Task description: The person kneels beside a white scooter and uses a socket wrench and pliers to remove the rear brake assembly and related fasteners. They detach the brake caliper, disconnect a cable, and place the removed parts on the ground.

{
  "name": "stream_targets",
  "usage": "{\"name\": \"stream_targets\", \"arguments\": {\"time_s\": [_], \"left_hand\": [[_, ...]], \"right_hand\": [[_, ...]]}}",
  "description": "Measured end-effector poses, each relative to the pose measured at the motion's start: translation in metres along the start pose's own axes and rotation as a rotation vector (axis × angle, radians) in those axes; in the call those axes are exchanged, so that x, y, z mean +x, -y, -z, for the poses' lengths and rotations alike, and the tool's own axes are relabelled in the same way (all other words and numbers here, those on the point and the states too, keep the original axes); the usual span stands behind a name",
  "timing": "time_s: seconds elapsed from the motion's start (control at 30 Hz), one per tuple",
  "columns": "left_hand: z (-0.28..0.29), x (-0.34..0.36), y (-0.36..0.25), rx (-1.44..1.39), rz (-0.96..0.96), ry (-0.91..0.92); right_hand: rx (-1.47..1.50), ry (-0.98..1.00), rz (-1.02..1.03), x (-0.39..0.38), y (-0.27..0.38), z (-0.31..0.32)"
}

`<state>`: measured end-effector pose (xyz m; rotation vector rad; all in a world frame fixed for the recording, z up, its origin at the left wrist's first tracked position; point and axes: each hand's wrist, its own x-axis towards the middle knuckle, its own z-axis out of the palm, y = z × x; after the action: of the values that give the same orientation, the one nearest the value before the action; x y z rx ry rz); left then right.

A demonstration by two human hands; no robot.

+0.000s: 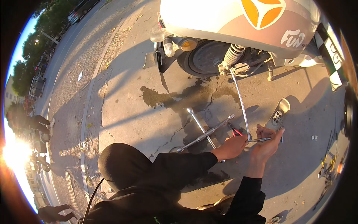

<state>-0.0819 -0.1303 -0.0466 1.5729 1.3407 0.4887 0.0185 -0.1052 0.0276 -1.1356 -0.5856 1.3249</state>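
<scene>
A long thin silver wrench slants from the scooter's rear axle area, under the shock absorber, down to my hands. Its short bent handle crosses toward my right side. My left hand is closed around the bend at the near end. Palm up, my right hand has curled fingers about the short handle, the thumb pointing away. Left of them a silver four-way lug wrench lies on the ground, partly behind my left hand. Red-handled pliers rest just beyond that hand.
The light-coloured scooter stands ahead, its black rear wheel partly covered. A metal part with a holed black disc lies beyond my right hand. Wet stains mark the pavement. Bicycles lie far right; people and a road are at left.
</scene>
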Motion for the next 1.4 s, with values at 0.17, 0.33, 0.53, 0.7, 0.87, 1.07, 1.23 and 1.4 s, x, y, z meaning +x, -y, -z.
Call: {"name": "stream_targets", "arguments": {"time_s": [0.17, 0.33, 0.53, 0.7, 0.87, 1.07, 1.23, 1.4], "left_hand": [[-0.033, 0.044, 0.017, -0.435, -0.424, -0.261], [-0.006, 0.049, 0.014, -0.321, -0.435, -0.146], [0.066, 0.045, 0.018, -0.197, -0.011, -0.013], [0.074, 0.041, 0.004, -1.361, 0.274, -0.049], [0.060, 0.066, -0.020, -1.605, 0.388, -0.452], [0.057, 0.069, -0.017, -1.683, 0.274, -0.370], [0.066, 0.072, -0.014, -1.668, 0.293, -0.443], [0.081, 0.085, -0.013, -1.639, 0.266, -0.479]], "right_hand": [[-0.878, 0.702, 0.485, -0.062, -0.005, -0.021], [-0.455, 0.447, -0.242, -0.026, 0.026, 0.055], [0.243, 0.393, -0.601, -0.008, -0.029, 0.056], [-0.330, 0.345, 0.071, 0.002, -0.064, 0.049], [-0.832, -0.062, 0.338, -0.003, -0.061, 0.072], [-0.699, 0.054, 0.115, -0.007, -0.056, 0.062], [-1.186, 0.292, 0.132, -0.002, -0.054, 0.055], [-0.753, -0.311, 0.225, 0.004, -0.047, 0.081]]}}
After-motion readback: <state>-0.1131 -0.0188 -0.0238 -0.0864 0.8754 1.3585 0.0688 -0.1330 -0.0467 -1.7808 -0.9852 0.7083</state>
